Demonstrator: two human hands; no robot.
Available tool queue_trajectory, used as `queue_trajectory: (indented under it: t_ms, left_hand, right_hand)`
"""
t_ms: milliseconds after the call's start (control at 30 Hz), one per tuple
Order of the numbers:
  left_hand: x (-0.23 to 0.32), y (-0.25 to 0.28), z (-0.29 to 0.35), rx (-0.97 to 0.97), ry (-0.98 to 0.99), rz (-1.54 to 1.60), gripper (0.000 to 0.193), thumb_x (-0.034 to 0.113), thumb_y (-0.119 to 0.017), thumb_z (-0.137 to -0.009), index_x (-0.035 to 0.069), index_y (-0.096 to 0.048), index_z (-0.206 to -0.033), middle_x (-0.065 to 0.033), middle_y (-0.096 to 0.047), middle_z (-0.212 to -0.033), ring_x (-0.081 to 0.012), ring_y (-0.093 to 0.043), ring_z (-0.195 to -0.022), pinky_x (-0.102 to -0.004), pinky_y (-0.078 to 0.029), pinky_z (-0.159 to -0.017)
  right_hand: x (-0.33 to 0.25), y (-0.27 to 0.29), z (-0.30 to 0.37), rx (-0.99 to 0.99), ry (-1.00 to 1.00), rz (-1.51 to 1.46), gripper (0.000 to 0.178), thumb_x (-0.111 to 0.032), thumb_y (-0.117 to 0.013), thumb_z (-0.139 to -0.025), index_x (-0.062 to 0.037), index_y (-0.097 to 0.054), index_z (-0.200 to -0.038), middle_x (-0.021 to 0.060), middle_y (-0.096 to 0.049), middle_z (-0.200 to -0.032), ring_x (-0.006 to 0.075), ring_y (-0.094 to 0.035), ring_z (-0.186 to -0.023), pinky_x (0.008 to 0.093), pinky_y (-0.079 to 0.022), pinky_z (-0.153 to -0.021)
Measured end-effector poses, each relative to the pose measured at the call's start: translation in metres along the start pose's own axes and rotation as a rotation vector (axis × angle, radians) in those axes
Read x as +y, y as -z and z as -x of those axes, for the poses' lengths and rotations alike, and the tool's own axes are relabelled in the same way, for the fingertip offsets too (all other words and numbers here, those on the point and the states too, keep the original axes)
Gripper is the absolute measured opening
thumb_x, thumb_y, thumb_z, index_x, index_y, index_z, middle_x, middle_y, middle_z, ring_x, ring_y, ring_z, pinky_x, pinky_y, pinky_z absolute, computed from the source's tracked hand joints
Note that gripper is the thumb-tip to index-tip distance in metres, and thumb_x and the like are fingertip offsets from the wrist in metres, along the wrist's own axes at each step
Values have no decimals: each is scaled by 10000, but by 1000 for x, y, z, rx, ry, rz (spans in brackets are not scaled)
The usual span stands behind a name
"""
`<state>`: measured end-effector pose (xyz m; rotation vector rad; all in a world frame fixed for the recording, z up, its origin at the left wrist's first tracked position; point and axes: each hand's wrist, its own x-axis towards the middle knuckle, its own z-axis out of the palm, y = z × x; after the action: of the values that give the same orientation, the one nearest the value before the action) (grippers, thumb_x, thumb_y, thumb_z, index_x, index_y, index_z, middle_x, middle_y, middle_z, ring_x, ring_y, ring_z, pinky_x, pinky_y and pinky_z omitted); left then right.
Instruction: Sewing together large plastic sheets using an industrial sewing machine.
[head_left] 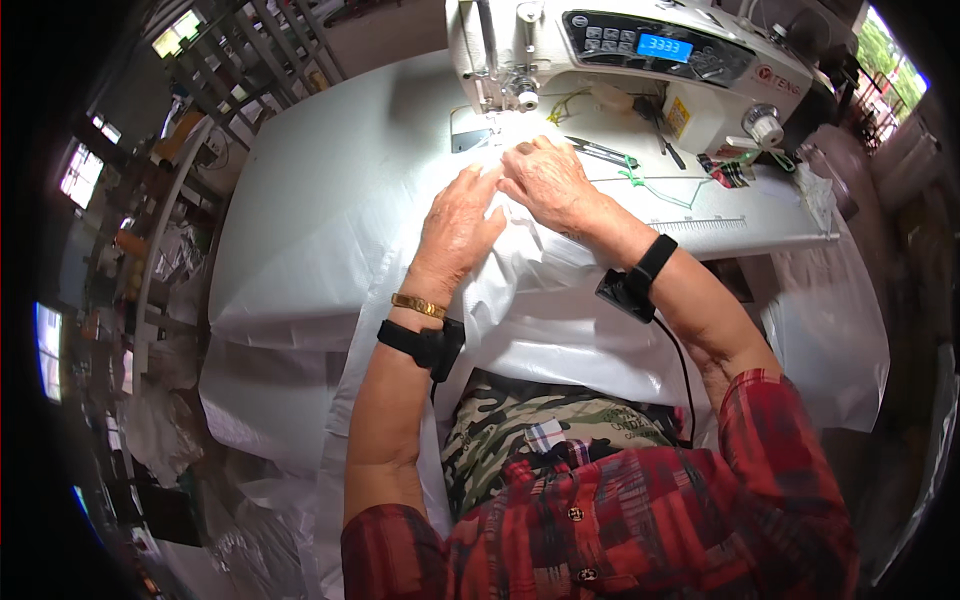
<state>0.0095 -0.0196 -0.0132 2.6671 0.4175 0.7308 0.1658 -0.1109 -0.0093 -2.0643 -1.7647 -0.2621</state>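
At the sewing machine, both my hands are on a white plastic-like sheet, close in front of the presser foot. My left hand has its fingers bent onto the sheet, the thumb holding a fold of it. Beside it, almost touching, my right hand is curled and pinches the material just right of the needle. Bright lamp light washes out the fingertips and the stitching spot. The sheet falls in creases over the table's front edge toward my lap.
Tweezers, a dark-handled tool and green thread lie right of the needle. A ruler scale runs along the table's front right. More white sheeting spreads left. Metal racks stand behind at left.
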Motion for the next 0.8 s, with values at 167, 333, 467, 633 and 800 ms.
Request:
queue_trajectory:
  t_ms: [167, 333, 467, 633, 800]
  left_hand:
    - [-13, -3, -7, -14, -44, 41, 443, 98, -548, -826, 87, -602, -1265, -199, -556, -1260, -365, -538, -1171, -432, -433, -1021]
    - [-25, -9, -15, 0, -84, 6, 413, 91, -540, -824, 92, -621, -1229, -206, -554, -1245, -381, -546, -1144, -444, -444, -1005]
    - [-25, -7, -20, -6, -98, 11, 392, 96, -530, -831, 81, -621, -1211, -196, -556, -1225, -379, -548, -1132, -435, -451, -994]
    - [-20, -1, -31, -63, -52, -10, 367, 118, -503, -855, 84, -623, -1201, -198, -565, -1210, -371, -560, -1120, -432, -459, -981]
    - [-11, 9, -51, -253, 13, -158, 366, 291, -522, -883, 91, -647, -1163, -218, -615, -1152, -380, -592, -1081, -457, -476, -941]
  right_hand:
    - [6, -4, -3, -94, -22, 2, 316, -311, -535, -924, -51, -654, -1058, 138, -633, -1089, 312, -542, -1063, 485, -408, -850]
    - [5, -25, -5, 28, -70, 44, 317, -340, -559, -902, -98, -693, -1056, 99, -612, -1213, 294, -520, -1117, 517, -389, -845]
    - [8, -34, -13, 71, -115, 80, 301, -361, -564, -888, -114, -710, -978, 89, -614, -1204, 288, -522, -1117, 522, -394, -831]
    - [10, -29, -24, 18, -143, 132, 310, -385, -570, -879, -132, -723, -973, 86, -622, -1185, 286, -537, -1107, 520, -418, -817]
    - [15, -27, -27, 22, -75, 172, 281, -361, -572, -881, -175, -732, -1019, 100, -629, -1144, 287, -554, -1106, 498, -446, -826]
